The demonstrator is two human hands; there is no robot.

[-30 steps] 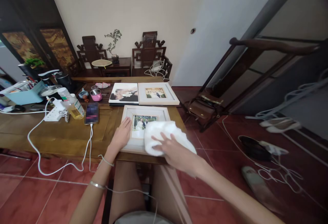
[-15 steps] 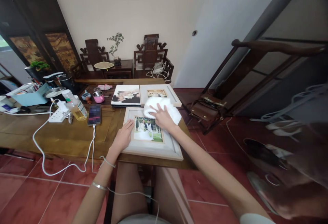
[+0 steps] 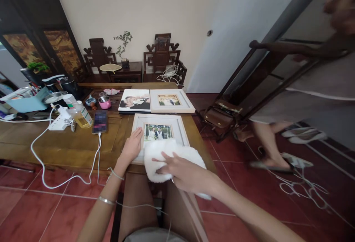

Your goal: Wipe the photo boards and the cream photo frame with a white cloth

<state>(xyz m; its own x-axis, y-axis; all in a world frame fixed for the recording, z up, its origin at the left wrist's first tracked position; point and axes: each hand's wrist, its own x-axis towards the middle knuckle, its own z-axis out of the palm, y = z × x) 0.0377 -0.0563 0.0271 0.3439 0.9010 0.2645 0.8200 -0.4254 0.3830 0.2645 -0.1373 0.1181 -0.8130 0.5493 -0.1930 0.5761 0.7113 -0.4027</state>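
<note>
A white-framed photo (image 3: pixel 160 128) lies flat at the near edge of the wooden table (image 3: pixel 69 142). My left hand (image 3: pixel 132 146) rests flat on the frame's left border, fingers stretched out. My right hand (image 3: pixel 180 171) presses a fluffy white cloth (image 3: pixel 166 154) onto the frame's near edge, its fingers curled over the cloth. The cloth hides the lower part of the frame and hangs past the table edge.
Behind lie a second white frame (image 3: pixel 170 101) and a photo print (image 3: pixel 135 100). A phone (image 3: pixel 99 122) on a white cable, a power strip (image 3: pixel 59 121), a bottle (image 3: pixel 79 114) and a pink bowl (image 3: pixel 104 102) sit to the left. Another person (image 3: pixel 294 98) walks past on the right, among floor cables (image 3: pixel 302 188).
My right hand has drawn the cloth from the frame's far edge back to its near edge. A person has walked into view on the right. My left hand has stayed put.
</note>
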